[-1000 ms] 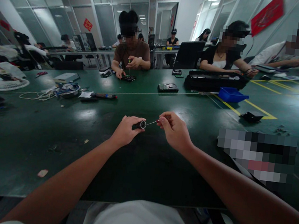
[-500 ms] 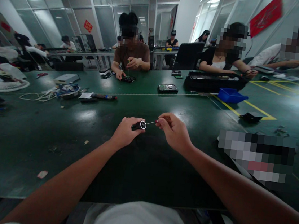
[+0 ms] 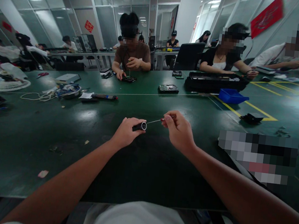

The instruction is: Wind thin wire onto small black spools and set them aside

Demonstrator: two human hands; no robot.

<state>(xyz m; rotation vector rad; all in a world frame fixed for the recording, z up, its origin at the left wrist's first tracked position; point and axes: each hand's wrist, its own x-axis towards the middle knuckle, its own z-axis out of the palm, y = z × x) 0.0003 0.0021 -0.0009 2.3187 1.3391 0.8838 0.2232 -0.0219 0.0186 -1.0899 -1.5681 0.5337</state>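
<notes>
My left hand (image 3: 126,132) is wrapped round a black cylindrical object (image 3: 140,126) with a pale ring at its right end. Opposite it, my right hand (image 3: 180,130) pinches the red handle of a thin screwdriver (image 3: 155,121). The metal shaft points left, and its tip is at or just beside the ringed end; whether they touch is too small to tell. Both hands are above the green table (image 3: 120,174).
Beyond my hands lie a hard drive (image 3: 168,89), a blue bin (image 3: 232,96), a long black unit (image 3: 215,84) and a pen-like tool (image 3: 104,97). Cables (image 3: 68,91) are at left, a pixelated sheet at right. A person (image 3: 132,53) works across the table.
My right hand has moved slightly right and up with the screwdriver, showing more of its shaft. My left hand keeps its hold on the black cylinder.
</notes>
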